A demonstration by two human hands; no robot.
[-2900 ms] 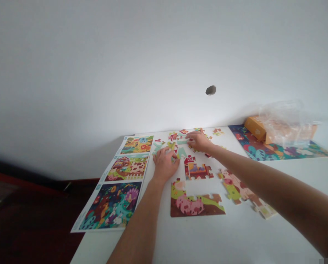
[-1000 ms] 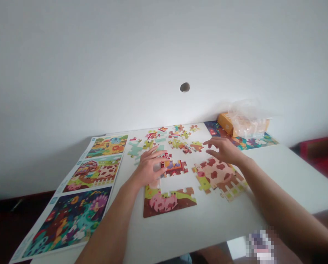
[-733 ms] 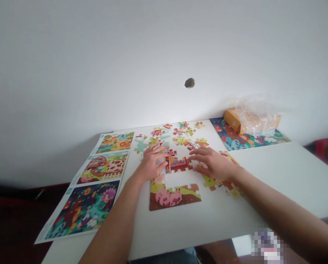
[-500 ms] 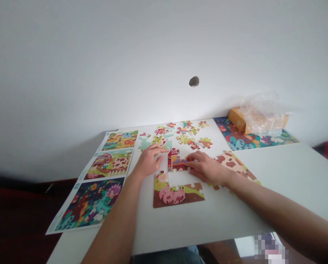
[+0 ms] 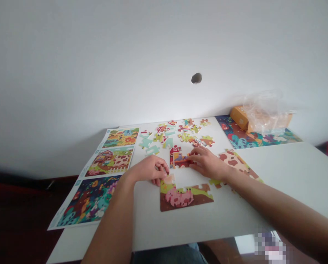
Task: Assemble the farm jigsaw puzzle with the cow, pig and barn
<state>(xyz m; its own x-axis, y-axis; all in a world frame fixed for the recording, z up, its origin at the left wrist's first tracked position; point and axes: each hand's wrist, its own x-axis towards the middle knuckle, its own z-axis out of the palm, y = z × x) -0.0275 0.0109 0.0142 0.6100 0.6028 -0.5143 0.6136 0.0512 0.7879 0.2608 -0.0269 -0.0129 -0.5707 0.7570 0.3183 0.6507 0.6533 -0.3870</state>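
My left hand (image 5: 155,169) has its fingers curled at the upper left corner of a joined jigsaw section with a pink pig (image 5: 179,197). My right hand (image 5: 206,163) lies farther back, thumb and fingers closed at the right edge of a small joined jigsaw section with a red barn (image 5: 176,158). The fingers cover part of that edge. A gap of bare table separates the barn section from the pig one. Partly under my right wrist lies a larger jigsaw section with a spotted cow (image 5: 233,160).
Several loose puzzle pieces (image 5: 160,137) are spread behind my hands. A printed picture sheet (image 5: 80,185) lies on the left of the white table (image 5: 175,233). At the back right, an orange box (image 5: 239,118) and clear plastic bag (image 5: 268,113) rest on a dark finished puzzle (image 5: 238,141).
My left hand has come back from beside the barn section to the pig section, its fingers now curled. The pig section has shifted right and slightly nearer. My right hand stays at the barn section.
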